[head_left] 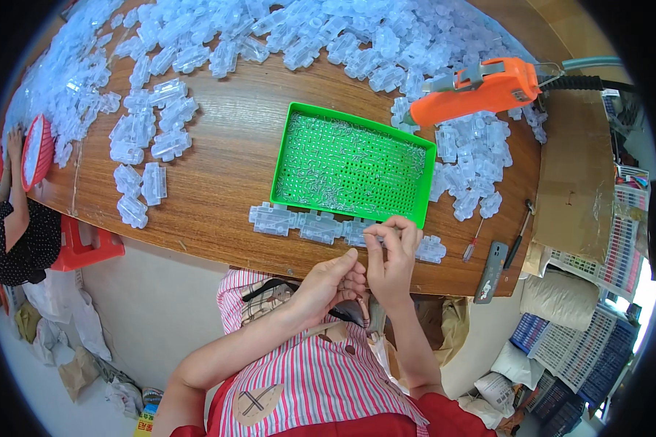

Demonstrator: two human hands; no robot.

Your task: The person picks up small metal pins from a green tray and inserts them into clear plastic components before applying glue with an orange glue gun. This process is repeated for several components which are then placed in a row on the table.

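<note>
My left hand [331,282] is half closed in front of the table's near edge, fingers curled inward and thumb up. Whatever lies in its palm, if anything, is hidden. Close beside it, my right hand [393,262] is raised at the tray's near right corner, thumb and forefinger pinched together; anything between them is too small to make out. Behind the hands is a green perforated tray [386,178] with many small metal screws scattered in it. Along its near side lies a row of clear plastic housings [321,227], partly covered by my right hand.
An orange electric screwdriver [481,91] with a black cable hangs right of the tray. Clear housings [474,149] are heaped around the table. A red-handled screwdriver [469,251], a black-handled tool [518,237] and a grey phone [492,271] lie at right. Another person [22,226] sits far left.
</note>
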